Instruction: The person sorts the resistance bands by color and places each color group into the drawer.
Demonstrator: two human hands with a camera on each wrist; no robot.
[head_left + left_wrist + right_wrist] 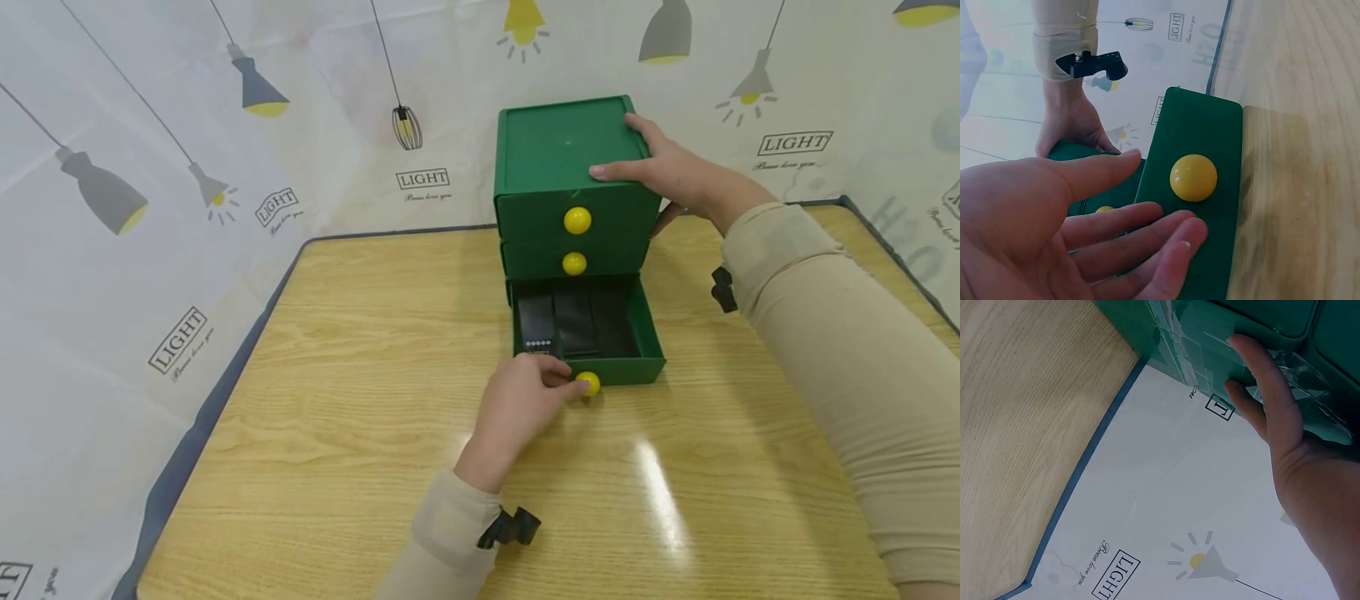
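Note:
A green cabinet (573, 150) of stacked drawers stands on the table, with yellow round knobs on its fronts. Its bottom drawer (651, 350) is pulled out and holds flat black items (573, 321); one carries a row of pale dots. My left hand (521, 400) is at that drawer's front, thumb and fingers apart beside the yellow knob (1194, 178), not closed round it. My right hand (678, 175) rests on the cabinet's upper right edge, a thumb on the top and other fingers down the side. Clear tape (1179, 350) shows on that side.
The cabinet stands on a wood-grain table (360, 375), near its back edge. A white sheet (337, 108) printed with lamps hangs behind and to both sides. Black wrist cameras (516, 527) are strapped over both beige sleeves.

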